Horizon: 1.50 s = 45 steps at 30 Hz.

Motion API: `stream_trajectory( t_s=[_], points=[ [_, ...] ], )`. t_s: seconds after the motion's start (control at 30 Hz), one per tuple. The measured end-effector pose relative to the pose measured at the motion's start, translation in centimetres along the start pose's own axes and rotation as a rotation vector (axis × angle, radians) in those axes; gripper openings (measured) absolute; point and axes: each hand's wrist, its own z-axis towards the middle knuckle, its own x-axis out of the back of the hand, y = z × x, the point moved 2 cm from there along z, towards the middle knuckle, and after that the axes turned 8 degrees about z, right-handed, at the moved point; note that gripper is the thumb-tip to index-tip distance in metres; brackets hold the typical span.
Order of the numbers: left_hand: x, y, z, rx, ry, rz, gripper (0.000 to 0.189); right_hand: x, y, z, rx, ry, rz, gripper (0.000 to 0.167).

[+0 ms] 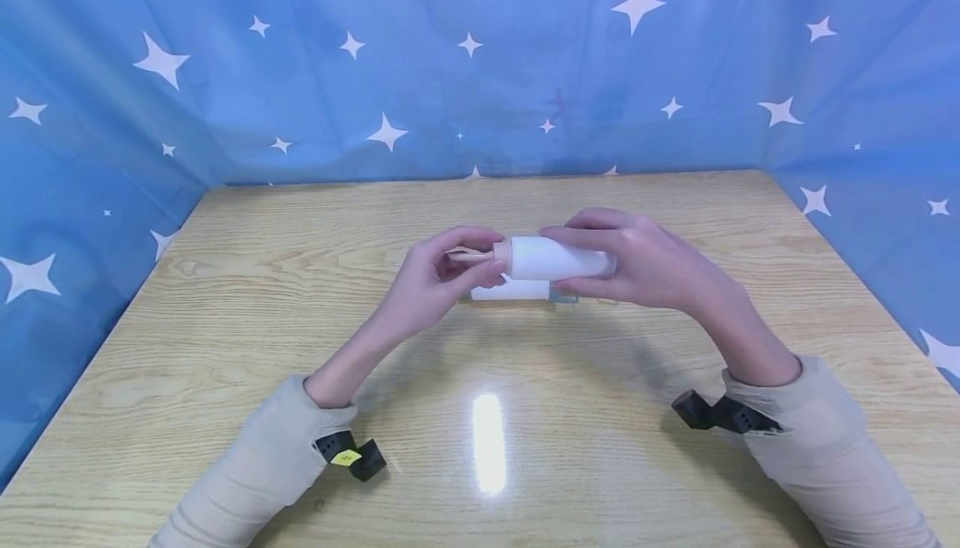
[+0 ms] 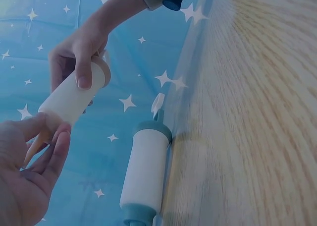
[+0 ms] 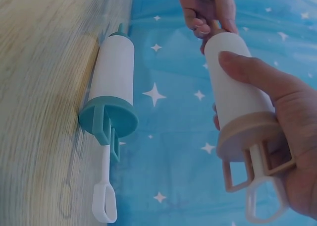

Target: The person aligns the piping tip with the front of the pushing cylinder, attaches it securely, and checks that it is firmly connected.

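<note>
Held level above the table is a piping syringe with a white barrel and beige ends. My right hand grips its barrel near the flange, thumb along the side in the right wrist view. From that end stick out two beige finger loops and a white ring-ended plunger. At the opposite end, my left hand pinches the beige tip between thumb and fingers, which partly hide it. A second piping syringe, white with teal ends, lies on the table just beneath, partly covered in the head view.
The wood-grain table reaches back to a blue curtain with white stars, which also hangs along both sides. A bright light reflection shows on the near tabletop. Black wrist devices sit on both sleeves.
</note>
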Motion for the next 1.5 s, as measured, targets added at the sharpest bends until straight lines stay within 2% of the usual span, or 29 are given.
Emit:
stream_trajectory(
  t_s=[0.17, 0.43, 0.73, 0.83, 0.97, 1.17, 1.3, 1.5],
  points=[
    [0.01, 0.04, -0.09, -0.009, 0.015, 0.022, 0.03, -0.08, 0.14, -0.02, 0.003, 0.005, -0.002, 0.056],
    [-0.06, 0.11, -0.08, -0.062, 0.049, 0.05, 0.031, -0.07, 0.18, -0.04, -0.002, 0.011, 0.0, 0.054],
    [-0.11, 0.16, -0.05, -0.105, 0.062, 0.046, 0.03, -0.05, 0.19, -0.11, -0.014, 0.009, -0.005, 0.054],
    [-0.09, 0.07, -0.1, -0.084, 0.062, 0.045, 0.03, -0.05, 0.18, -0.12, -0.022, 0.009, -0.005, 0.053],
    [-0.07, 0.04, -0.18, -0.015, 0.048, 0.018, 0.032, -0.07, 0.16, -0.14, -0.027, 0.007, -0.003, 0.054],
    [-0.18, 0.07, -0.28, 0.054, 0.014, -0.03, 0.032, -0.24, 0.15, -0.05, 0.005, 0.01, 0.009, 0.053],
    [-0.18, -0.01, -0.32, 0.05, 0.025, 0.005, 0.03, -0.3, 0.17, -0.04, 0.017, 0.017, 0.009, 0.053],
    [-0.23, 0.11, -0.28, -0.014, 0.05, 0.071, 0.027, -0.35, 0.15, 0.02, 0.014, 0.011, 0.005, 0.053]
  ],
)
